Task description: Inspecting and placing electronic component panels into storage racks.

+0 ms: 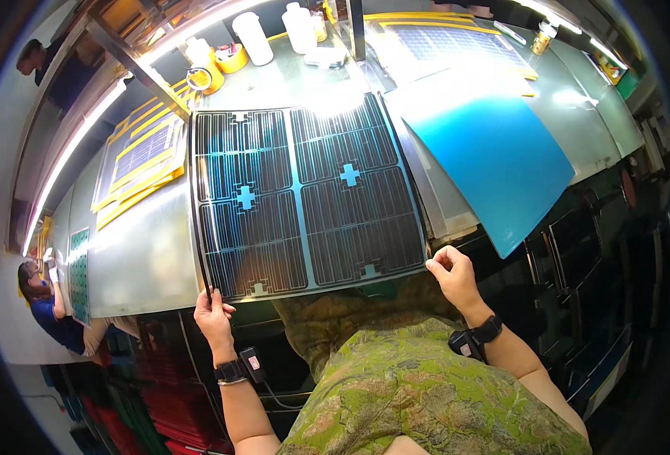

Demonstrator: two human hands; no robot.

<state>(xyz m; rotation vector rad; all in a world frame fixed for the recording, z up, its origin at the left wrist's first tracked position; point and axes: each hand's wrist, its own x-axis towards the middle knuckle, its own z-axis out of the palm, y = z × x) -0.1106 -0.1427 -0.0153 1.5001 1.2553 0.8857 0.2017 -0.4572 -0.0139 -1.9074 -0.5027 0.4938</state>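
A large dark sheet (358, 227), printed with fine lines in blocks and small plus shapes, lies flat on the glass-like tabletop in front of me. It looks like a film sheet. My left hand (214, 322) pinches its near left corner between thumb and fingers. At the near right corner, my right hand (453, 279) is closed in a pinch on the sheet's edge. Each wrist wears a black strap with a small box. Bright glare hides part of the far edge of the sheet.
A blue sheet (494, 163) overhangs the table edge at right. Yellow-edged patterned films lie in a stack (142, 163) at left and another stack (456, 45) far right. White bottles (253, 38) and tape rolls (205, 72) stand behind. A co-worker (47, 299) works at far left.
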